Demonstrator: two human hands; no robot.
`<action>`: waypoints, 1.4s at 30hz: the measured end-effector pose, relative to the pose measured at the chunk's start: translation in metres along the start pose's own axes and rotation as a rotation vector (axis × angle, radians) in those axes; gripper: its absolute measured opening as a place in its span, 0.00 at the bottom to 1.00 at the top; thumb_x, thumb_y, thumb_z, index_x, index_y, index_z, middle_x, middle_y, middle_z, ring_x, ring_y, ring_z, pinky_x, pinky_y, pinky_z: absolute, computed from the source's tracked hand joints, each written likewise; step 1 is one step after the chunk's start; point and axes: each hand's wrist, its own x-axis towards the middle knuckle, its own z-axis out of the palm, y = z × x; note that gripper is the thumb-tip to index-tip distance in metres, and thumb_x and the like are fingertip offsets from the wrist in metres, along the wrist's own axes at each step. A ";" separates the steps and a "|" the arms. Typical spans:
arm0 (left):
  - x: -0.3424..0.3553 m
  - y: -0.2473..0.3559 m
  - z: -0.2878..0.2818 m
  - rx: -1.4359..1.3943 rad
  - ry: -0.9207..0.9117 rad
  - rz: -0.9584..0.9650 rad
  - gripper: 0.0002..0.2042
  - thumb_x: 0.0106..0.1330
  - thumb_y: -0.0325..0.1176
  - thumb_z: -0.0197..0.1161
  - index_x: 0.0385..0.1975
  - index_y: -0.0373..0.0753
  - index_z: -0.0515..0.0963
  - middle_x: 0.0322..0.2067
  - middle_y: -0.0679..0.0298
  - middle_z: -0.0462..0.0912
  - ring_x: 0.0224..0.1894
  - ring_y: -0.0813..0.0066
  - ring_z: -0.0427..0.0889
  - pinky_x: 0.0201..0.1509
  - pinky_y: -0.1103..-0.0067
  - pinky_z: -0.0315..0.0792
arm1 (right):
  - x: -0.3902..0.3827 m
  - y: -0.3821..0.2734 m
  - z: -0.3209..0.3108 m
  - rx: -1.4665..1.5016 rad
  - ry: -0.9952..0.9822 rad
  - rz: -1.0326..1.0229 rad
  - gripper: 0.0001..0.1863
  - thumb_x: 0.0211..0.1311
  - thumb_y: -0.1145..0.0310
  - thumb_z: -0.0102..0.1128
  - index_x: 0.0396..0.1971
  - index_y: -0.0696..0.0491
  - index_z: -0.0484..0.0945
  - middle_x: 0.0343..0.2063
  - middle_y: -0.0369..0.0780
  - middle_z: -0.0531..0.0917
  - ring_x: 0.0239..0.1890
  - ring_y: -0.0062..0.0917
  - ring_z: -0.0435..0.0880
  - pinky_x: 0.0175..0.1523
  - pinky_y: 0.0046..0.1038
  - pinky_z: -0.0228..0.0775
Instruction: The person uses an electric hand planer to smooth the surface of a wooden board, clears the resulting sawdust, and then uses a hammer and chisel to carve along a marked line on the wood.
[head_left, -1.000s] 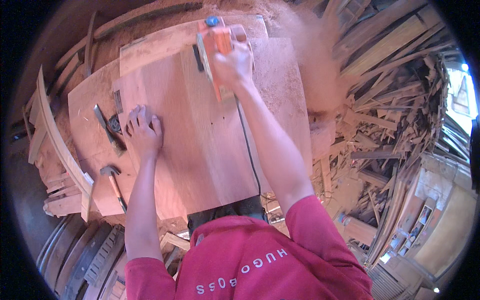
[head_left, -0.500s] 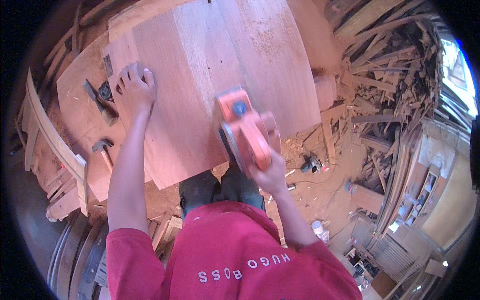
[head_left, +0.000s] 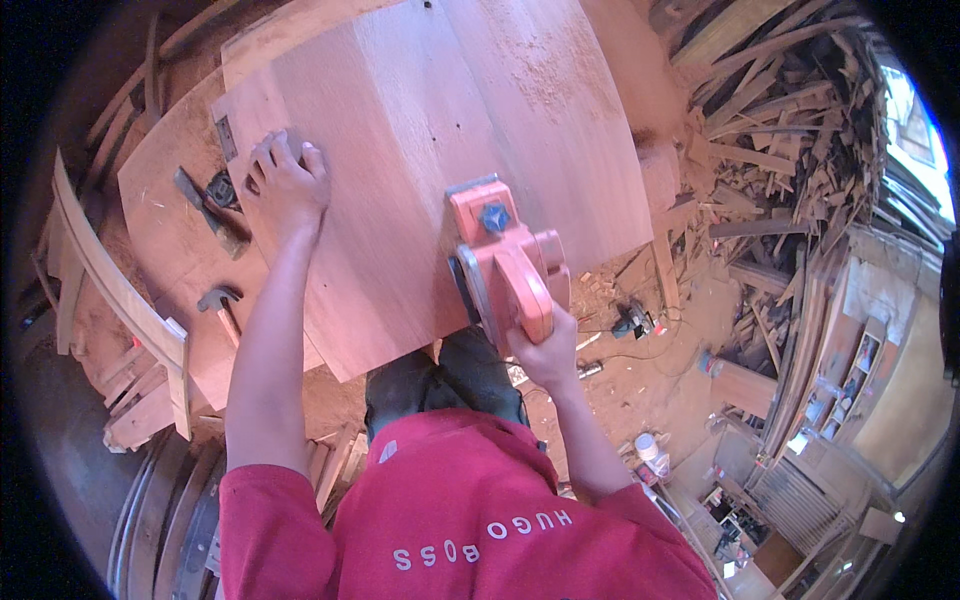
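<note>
A wide wooden panel (head_left: 390, 240) of joined boards lies in front of me, a paler strip running along it. My right hand (head_left: 546, 350) is wrapped round the rear handle of an orange electric hand planer (head_left: 500, 255) with a blue front knob. The planer rests on the panel close to its near edge. My left hand (head_left: 288, 188) lies on the panel's left side, fingers spread and slightly bent. Left of that hand, a chisel-like tool (head_left: 208, 212) and a small black object (head_left: 222, 188) lie on the wooden surface beneath, with a hammer (head_left: 220, 300) nearer me.
Wood shavings lie on the panel's far part. A curved wooden strip (head_left: 115, 265) stands at the left. Scrap wood (head_left: 790, 150) is heaped at the right. On the floor are a corded power tool (head_left: 635, 320) and a white container (head_left: 648, 448).
The whole view has shifted slightly, carrying the panel and hands a little rightward in the picture. Against the panel, the planer and my left hand stay in nearly the same places.
</note>
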 end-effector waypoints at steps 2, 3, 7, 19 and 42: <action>0.000 0.001 -0.001 0.040 -0.011 -0.007 0.25 0.71 0.48 0.52 0.62 0.41 0.71 0.64 0.57 0.70 0.69 0.55 0.64 0.71 0.55 0.52 | 0.033 -0.018 0.006 -0.004 -0.016 -0.017 0.15 0.51 0.72 0.67 0.40 0.60 0.82 0.28 0.46 0.86 0.34 0.25 0.87 0.41 0.31 0.77; 0.001 0.001 -0.001 0.039 0.004 0.005 0.24 0.70 0.47 0.52 0.61 0.41 0.72 0.64 0.57 0.70 0.69 0.56 0.64 0.70 0.54 0.53 | 0.048 -0.027 0.010 0.006 -0.017 -0.032 0.14 0.51 0.71 0.67 0.39 0.60 0.82 0.28 0.46 0.86 0.34 0.25 0.87 0.41 0.31 0.77; 0.002 0.001 -0.001 0.047 0.024 0.021 0.23 0.69 0.46 0.53 0.59 0.41 0.73 0.63 0.57 0.71 0.70 0.58 0.64 0.69 0.54 0.55 | 0.108 -0.063 0.027 0.012 -0.005 -0.107 0.13 0.52 0.69 0.67 0.37 0.61 0.81 0.26 0.47 0.85 0.33 0.26 0.87 0.40 0.32 0.77; 0.007 -0.001 0.003 0.009 0.011 -0.018 0.23 0.68 0.45 0.55 0.58 0.40 0.74 0.64 0.58 0.71 0.70 0.58 0.64 0.70 0.54 0.52 | 0.266 -0.149 0.091 -0.029 0.060 -0.263 0.12 0.50 0.67 0.65 0.26 0.62 0.82 0.25 0.54 0.85 0.32 0.44 0.88 0.39 0.39 0.77; -0.004 -0.030 0.003 -0.075 -0.041 0.058 0.22 0.69 0.48 0.53 0.59 0.44 0.76 0.64 0.57 0.72 0.66 0.56 0.68 0.66 0.54 0.59 | -0.092 0.034 -0.008 -0.003 -0.080 -0.001 0.14 0.46 0.69 0.70 0.33 0.57 0.79 0.25 0.45 0.84 0.28 0.34 0.87 0.36 0.34 0.77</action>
